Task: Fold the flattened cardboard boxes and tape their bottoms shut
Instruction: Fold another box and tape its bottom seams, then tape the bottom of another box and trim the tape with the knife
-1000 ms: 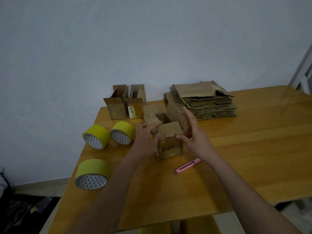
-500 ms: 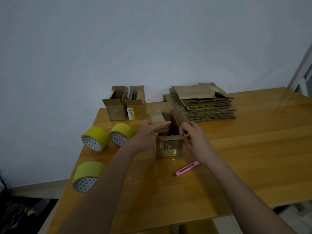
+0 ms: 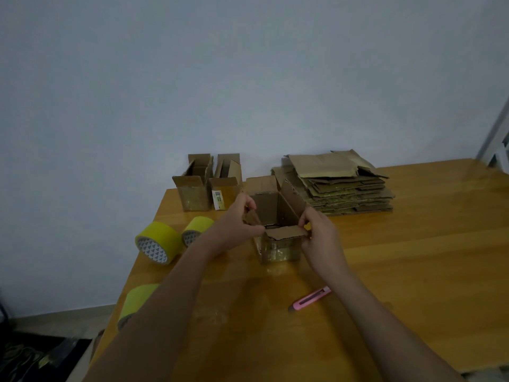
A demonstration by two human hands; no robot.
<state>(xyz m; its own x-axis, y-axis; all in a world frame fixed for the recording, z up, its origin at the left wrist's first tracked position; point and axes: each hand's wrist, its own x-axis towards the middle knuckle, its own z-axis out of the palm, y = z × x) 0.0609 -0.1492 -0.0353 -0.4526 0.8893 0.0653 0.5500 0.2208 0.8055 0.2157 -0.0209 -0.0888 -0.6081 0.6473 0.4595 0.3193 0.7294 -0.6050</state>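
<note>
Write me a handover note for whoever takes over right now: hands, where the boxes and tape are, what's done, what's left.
Left hand: grip on the left flap of the open box.
Right hand: grip on the box's near flap and right corner.
The box stands upright mid-table, top open; shiny tape shows on its front.
Two finished boxes stand at the back left.
The flat cardboard stack lies at the back right, unfolded.
Three yellow tape rolls lie to the left; the pink cutter lies near the right forearm.
Left: set this box aside, then fold and tape the stack.
</note>
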